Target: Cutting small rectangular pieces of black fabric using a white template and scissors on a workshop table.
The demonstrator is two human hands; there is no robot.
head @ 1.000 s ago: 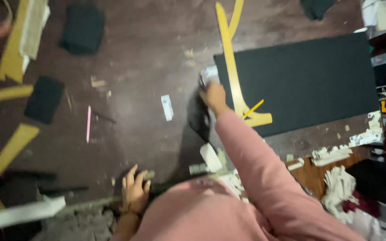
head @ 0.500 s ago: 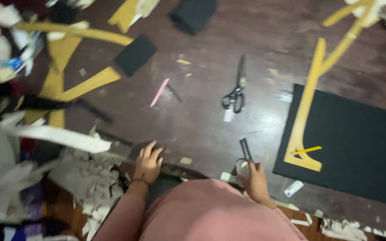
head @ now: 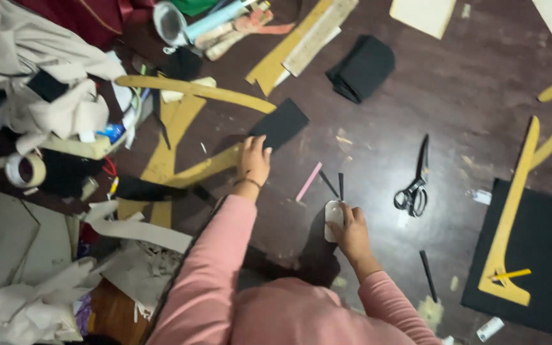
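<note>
My left hand [head: 253, 161] reaches forward over the dark floor, fingers resting on a small black fabric rectangle [head: 281, 122] and the end of a yellow curved pattern strip [head: 202, 169]. My right hand [head: 351, 229] presses a small white flat piece [head: 333, 216] against the floor, close to my body. Both arms wear pink sleeves. A pink chalk stick [head: 309, 181] lies between the hands. Black scissors [head: 414, 185] lie to the right of my right hand.
A large black fabric sheet [head: 544, 262] lies at right with a yellow curved ruler [head: 512, 217] and a yellow pencil [head: 511, 275] on it. Folded black cloth [head: 361, 66] sits at the top. Paper scraps, a tape roll [head: 24, 170] and crumpled cloth pile up at left.
The view has swung left and nearer. My left hand moved forward from the floor near my body onto the black fabric piece. My right hand stays low on the floor by the white piece.
</note>
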